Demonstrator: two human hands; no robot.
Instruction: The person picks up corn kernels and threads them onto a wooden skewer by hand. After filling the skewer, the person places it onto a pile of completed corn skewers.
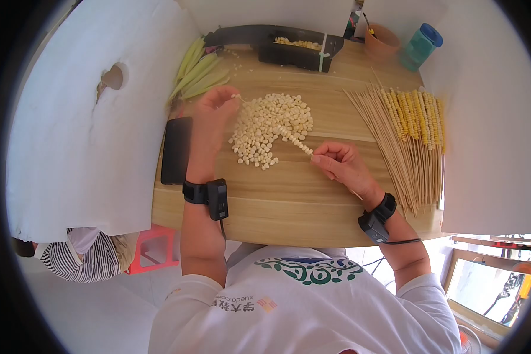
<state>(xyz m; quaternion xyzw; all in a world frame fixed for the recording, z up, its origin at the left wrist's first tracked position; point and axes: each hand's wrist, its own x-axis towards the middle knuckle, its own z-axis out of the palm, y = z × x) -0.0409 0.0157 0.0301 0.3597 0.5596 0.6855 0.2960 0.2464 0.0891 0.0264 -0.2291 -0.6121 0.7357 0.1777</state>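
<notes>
A loose pile of pale corn kernels (pixel 265 124) lies in the middle of the wooden table. At its upper left edge, my left hand (pixel 215 112) is closed in a pinch, with a small pale kernel (pixel 236 96) at the fingertips. My right hand (pixel 342 165), lower right of the pile, grips a thin wooden skewer (pixel 355 193). Several kernels (pixel 297 142) are threaded in a row along it, and its far end points up and left over the pile. Part of the skewer is hidden by my right fingers.
Bare skewers (pixel 404 159) and skewers full of yellow kernels (pixel 416 115) lie on the right. A phone (pixel 176 150) and green husks (pixel 202 68) are at left. A black holder (pixel 289 56), clay pot (pixel 382 42) and teal cup (pixel 420 48) stand behind. White panels (pixel 88 147) flank the table.
</notes>
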